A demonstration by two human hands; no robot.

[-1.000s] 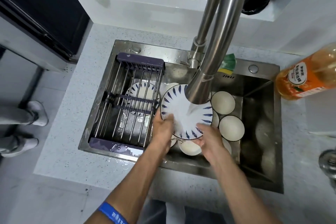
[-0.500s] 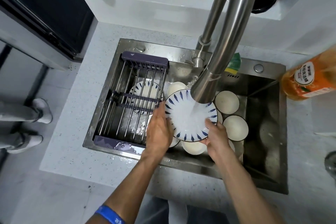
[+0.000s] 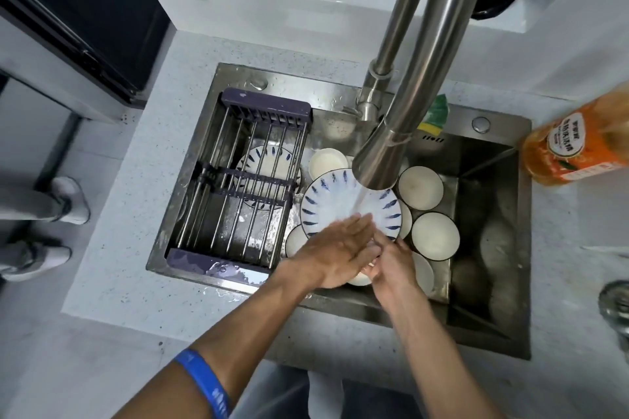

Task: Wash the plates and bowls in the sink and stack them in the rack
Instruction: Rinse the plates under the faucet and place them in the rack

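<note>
Under the running faucet (image 3: 391,153), above the sink (image 3: 490,333): blue-patterned plate (image 3: 326,211) pinched at its near rim by right hand (image 3: 391,262), rubbed by flat, straight-fingered left hand (image 3: 335,253).

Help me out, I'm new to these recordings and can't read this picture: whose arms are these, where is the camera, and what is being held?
There is no machine: a person wears a camera on the head, looking down at their own arms. The right hand grips the near rim of a blue-patterned plate under water running from the tap. The left hand lies flat with straight fingers on the plate's face. White bowls sit in the sink. The rack spans the sink's left part; another plate shows under it.
</note>
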